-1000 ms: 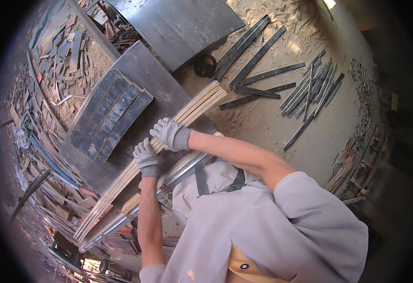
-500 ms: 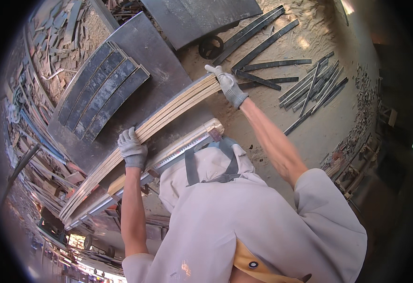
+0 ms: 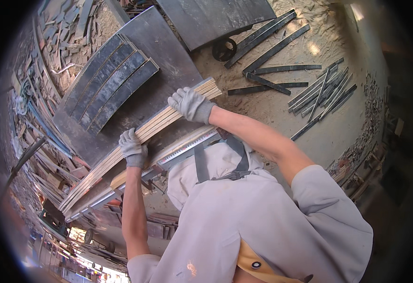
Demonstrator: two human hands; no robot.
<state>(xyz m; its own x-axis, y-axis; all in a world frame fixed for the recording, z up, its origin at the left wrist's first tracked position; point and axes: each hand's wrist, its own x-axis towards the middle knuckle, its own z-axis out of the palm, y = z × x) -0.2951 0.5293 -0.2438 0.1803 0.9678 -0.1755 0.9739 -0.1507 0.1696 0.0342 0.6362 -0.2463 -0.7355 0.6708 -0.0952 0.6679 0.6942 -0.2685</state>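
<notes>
A bundle of long plywood strips, edges up and pale, lies slantwise along the near side of a dark metal table. My left hand, in a grey knit glove, grips the bundle near its middle. Further up to the right, my right hand, gloved alike, is curled over the strips, and their far end sticks out beyond it. Both thumbs are mostly hidden. Alongside on the near edge runs a metal rail with a measuring scale. A pale wooden bar sits by the rail.
Dark-faced boards lie stacked on the table left of the strips. Another dark tabletop with a black handwheel stands beyond. Dark strips litter the dusty floor at right; wood scraps heap at far left.
My right hand has slid from the strips' far end leftward along the bundle and closed over its top. My left hand keeps its place on the strips. The view has shifted slightly.
</notes>
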